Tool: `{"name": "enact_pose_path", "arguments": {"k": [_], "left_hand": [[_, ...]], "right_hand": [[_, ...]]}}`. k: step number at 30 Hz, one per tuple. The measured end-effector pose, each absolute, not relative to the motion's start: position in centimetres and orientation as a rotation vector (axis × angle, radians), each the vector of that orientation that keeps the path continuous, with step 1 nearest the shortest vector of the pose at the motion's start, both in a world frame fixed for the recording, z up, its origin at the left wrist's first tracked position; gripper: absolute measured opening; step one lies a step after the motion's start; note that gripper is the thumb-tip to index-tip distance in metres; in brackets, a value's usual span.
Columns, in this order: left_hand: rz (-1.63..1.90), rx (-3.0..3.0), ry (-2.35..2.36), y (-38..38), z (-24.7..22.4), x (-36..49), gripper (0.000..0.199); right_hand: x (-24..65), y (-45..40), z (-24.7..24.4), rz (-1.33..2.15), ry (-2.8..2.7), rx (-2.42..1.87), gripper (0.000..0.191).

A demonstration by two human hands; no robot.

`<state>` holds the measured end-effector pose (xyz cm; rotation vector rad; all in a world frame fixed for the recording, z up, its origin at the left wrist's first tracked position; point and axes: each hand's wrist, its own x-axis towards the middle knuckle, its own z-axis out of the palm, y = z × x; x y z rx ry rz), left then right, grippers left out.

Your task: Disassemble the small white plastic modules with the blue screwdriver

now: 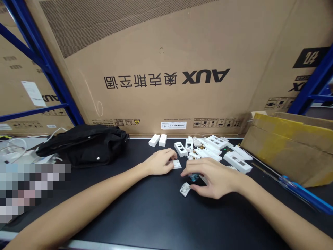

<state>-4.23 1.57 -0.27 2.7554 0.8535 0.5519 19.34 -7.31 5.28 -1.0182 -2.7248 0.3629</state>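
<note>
My left hand (161, 161) rests on the dark tabletop, its fingers closed on the edge of a small flat white piece (177, 164). To the right, my right hand (212, 177) hovers with thumb and fingers apart. Just off its thumb tip lies a small white part (185, 189) with a detailed upper face. A bluish, clear object (193, 177) shows in part under the right fingers; whether they touch it is unclear. Behind the hands, a white casing with dark slots (180, 149) lies beside a pile of similar white casings (208, 150).
Two white blocks (154, 140) stand near the back edge. A black bag (85, 144) lies at the left, by white cables (18, 149). On the right are an open cardboard box (288, 146) and a blue-handled tool (307, 194). Large cartons (156, 41) form the back.
</note>
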Motion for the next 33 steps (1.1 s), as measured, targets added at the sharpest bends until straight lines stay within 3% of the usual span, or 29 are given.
{"name": "enact_pose_path", "arguments": {"k": [9,19,29,33], "left_hand": [[0.722,2.403,0.823,3.5,-1.4,-4.2,0.012],[0.726,2.365,0.832,3.6,-1.5,-4.1,0.014],[0.607,2.462,0.742,3.0,-0.7,-4.1,0.025],[0.598,2.480,0.749,3.1,-0.8,-4.1,0.025]], "right_hand": [[18.8,-7.6,4.8,0.493,-2.730,-1.018,0.038],[19.5,-6.6,4.5,0.443,-2.735,-1.059,0.019],[29.0,-4.5,7.7,0.289,-2.438,-1.686,0.026],[33.8,-3.5,7.2,0.087,-2.168,-2.227,0.029]]}}
